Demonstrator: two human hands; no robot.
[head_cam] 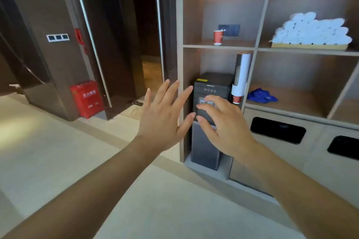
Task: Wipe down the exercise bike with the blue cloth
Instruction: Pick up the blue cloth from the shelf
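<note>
The blue cloth [261,96] lies crumpled on a lower shelf of the wooden shelving unit [254,48], to the right of a cup dispenser. My left hand [165,114] is raised in front of me with fingers spread and holds nothing. My right hand [223,122] hovers beside it, fingers loosely extended, in front of a black water dispenser; it is empty too. Both hands are well left of the cloth. No exercise bike is in view.
A black water dispenser [209,118] stands in the shelf's lower left bay, with a cup dispenser [240,75] beside it. Rolled white towels [312,30] and a red paper cup [218,37] sit on upper shelves. A red fire extinguisher box [86,99] stands by the dark doorway.
</note>
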